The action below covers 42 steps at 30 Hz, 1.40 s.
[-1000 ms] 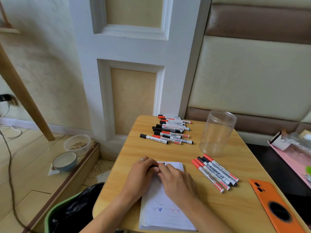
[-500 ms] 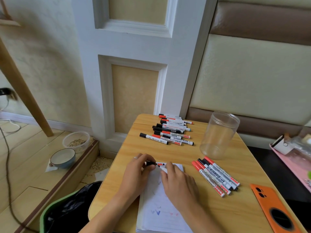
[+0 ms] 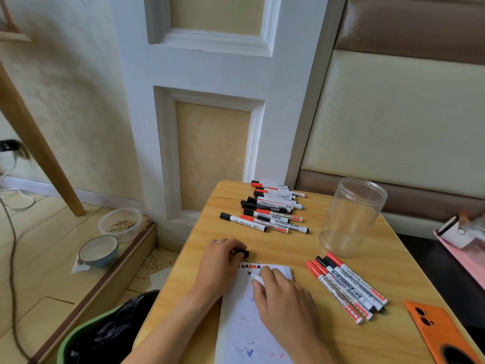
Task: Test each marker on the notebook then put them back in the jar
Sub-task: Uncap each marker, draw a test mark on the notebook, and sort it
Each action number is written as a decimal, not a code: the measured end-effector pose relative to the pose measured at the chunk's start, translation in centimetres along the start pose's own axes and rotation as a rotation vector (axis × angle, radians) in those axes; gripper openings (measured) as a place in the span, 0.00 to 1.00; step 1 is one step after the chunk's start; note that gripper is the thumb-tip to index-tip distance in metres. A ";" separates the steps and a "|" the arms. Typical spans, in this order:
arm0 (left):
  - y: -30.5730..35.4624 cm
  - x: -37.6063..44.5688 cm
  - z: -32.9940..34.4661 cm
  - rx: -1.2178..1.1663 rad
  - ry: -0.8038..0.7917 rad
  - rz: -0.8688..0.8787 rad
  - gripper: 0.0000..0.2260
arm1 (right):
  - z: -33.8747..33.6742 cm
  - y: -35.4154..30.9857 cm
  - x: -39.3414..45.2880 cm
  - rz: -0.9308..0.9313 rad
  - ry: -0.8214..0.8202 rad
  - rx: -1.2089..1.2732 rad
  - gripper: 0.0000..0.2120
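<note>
While uncapped, marker (image 3: 255, 277) over notebook (image 3: 244, 324)

You have two hands in view, the left hand (image 3: 219, 261) and the right hand (image 3: 284, 298). On the worktop (image 3: 301, 248) sit one clear jar (image 3: 351, 216), one notebook (image 3: 252, 324), one orange phone (image 3: 446, 332) at lower right, four markers (image 3: 346, 290) right of the notebook, and a far pile of markers (image 3: 270, 211), roughly nine; overlap prevents an exact count. One uncapped marker (image 3: 256, 277) and one black cap (image 3: 242, 253) are in your hands. Two bowls (image 3: 110, 235) stand on the floor at left.
</note>
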<state>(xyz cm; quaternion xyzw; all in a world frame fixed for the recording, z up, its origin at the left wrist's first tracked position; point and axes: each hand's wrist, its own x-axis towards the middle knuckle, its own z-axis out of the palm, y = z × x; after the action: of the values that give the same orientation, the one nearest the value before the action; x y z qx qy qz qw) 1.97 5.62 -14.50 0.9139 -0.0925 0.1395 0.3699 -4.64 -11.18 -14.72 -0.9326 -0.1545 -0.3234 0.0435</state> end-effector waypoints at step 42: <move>0.9 -7.5 -2.7 0.348 -0.427 0.284 0.32 | -0.4 3.2 4.7 0.738 -0.300 1.174 0.08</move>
<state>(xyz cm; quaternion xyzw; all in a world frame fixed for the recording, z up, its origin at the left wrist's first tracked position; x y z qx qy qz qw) -5.84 7.38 -14.44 0.9500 -0.2699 0.0082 0.1571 -0.32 -13.07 -11.43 -0.7809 0.0186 -0.0191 0.6241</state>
